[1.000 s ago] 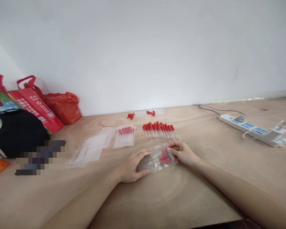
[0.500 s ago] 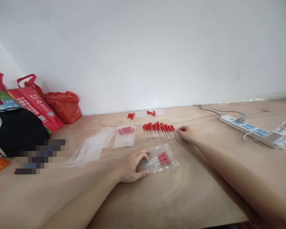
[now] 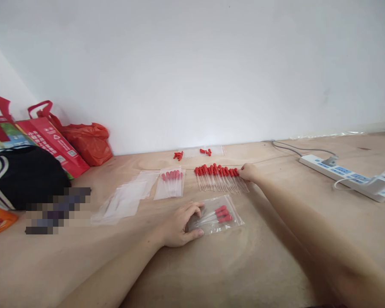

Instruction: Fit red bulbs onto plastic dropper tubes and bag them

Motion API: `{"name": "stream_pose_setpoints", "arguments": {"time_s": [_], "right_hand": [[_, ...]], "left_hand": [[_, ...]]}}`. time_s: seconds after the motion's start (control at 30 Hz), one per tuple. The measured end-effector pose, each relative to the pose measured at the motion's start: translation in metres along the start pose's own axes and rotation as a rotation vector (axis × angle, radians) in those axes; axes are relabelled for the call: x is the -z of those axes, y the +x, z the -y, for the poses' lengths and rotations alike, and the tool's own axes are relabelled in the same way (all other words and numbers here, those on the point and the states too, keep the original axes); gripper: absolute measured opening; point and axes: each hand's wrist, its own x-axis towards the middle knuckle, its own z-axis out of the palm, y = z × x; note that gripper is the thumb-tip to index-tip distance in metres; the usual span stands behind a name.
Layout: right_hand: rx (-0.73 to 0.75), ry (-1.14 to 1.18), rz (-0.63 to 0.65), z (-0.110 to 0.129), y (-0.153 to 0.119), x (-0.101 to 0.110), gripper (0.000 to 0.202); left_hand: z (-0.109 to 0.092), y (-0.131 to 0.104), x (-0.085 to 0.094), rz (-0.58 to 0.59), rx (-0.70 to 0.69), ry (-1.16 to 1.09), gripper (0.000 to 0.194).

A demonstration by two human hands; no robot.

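Note:
A clear zip bag (image 3: 211,229) with three red-bulbed droppers (image 3: 223,210) in it lies before me on the table. My left hand (image 3: 184,224) grips its left end, thumb along the near edge and fingers curled at the far one. Farther back is a row of several droppers (image 3: 215,173), glass stems toward me. My right hand (image 3: 249,172) is at the right end of that row, its fingertips closed at the red bulb of the last dropper. A filled bag of droppers (image 3: 170,184) lies left of the row.
Flat plastic bags (image 3: 123,203) are spread at the left. Loose red bulbs (image 3: 179,155) lie near the wall. Shopping bags (image 3: 56,141) and a black bag (image 3: 28,177) stand far left. A white power strip (image 3: 346,175) with cords lies right of my right arm.
My right hand has closed in on the bulb at the row's right end. My left hand stays on the zip bag. The whole view has shifted slightly.

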Motion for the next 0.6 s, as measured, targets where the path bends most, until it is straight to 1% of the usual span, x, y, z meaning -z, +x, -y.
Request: {"name": "stream_pose_setpoints", "arguments": {"time_s": [0.33, 0.43, 0.6], "right_hand": [[0.007, 0.022, -0.036, -0.0042, 0.0042, -0.0061, 0.022], [-0.001, 0.06, -0.045, -0.0045, 0.0035, -0.007, 0.022], [-0.002, 0.181, -0.056, -0.0033, 0.0017, -0.0085, 0.028]], "left_hand": [[0.0003, 0.0003, -0.0001, -0.003, 0.006, -0.01, 0.025], [0.0006, 0.0006, 0.0, -0.003, 0.009, -0.012, 0.025], [-0.0005, 0.0003, 0.0006, 0.0, 0.006, -0.004, 0.025]]}}
